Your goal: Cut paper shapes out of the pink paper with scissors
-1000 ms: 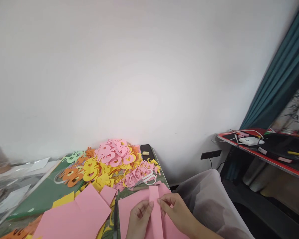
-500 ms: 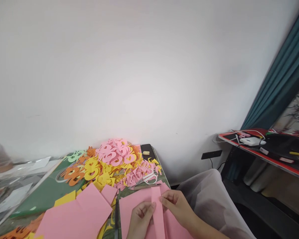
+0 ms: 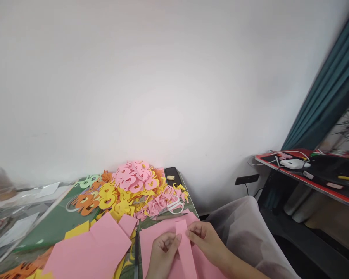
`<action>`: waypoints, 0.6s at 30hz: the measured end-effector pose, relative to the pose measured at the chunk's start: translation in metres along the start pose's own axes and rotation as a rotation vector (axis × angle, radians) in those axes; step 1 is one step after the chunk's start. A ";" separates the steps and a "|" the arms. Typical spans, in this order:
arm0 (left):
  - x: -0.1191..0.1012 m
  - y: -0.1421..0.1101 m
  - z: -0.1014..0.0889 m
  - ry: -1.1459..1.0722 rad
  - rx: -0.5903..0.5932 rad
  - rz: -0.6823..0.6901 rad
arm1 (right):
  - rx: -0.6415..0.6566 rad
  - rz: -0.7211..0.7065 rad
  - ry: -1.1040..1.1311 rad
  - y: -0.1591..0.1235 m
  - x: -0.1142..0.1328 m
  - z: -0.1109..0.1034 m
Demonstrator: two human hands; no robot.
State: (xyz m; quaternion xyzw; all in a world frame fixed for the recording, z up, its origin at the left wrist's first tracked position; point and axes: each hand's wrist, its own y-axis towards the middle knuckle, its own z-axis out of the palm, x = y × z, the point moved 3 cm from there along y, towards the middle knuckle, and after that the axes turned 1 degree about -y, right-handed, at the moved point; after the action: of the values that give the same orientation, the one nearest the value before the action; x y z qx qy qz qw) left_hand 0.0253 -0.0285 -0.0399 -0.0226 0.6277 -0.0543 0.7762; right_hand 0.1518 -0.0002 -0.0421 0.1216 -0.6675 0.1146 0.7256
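Observation:
A narrow pink paper strip (image 3: 185, 248) stands lengthwise between my hands, over a larger pink paper sheet (image 3: 151, 236). My left hand (image 3: 164, 252) pinches its left edge between thumb and fingers. On the opposite edge, my right hand (image 3: 205, 240) grips with thumb and forefinger, the other fingers curled. Whether the strip is folded in layers I cannot tell. Just beyond the sheet lie white-handled scissors (image 3: 175, 205), partly among pink paper scraps (image 3: 155, 205).
Pink cut-out paper shapes (image 3: 133, 176) are heaped at the back, beside yellow ones (image 3: 107, 195) and orange ones (image 3: 87, 203). A black phone (image 3: 172, 175) lies near the wall. More pink paper (image 3: 84, 252) is at left. A red-edged table (image 3: 308, 178) stands right.
The upper end of the strip has shifted slightly left and down, so it leans a little more. Both hands keep their pinch on it.

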 end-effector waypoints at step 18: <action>0.000 0.002 -0.002 -0.078 -0.024 -0.028 | 0.002 -0.025 -0.083 -0.001 -0.004 0.000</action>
State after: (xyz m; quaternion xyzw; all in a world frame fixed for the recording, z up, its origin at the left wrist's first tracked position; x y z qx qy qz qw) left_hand 0.0233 -0.0268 -0.0402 -0.0429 0.5970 -0.0565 0.7991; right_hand 0.1521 -0.0009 -0.0461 0.1351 -0.6953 0.1009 0.6987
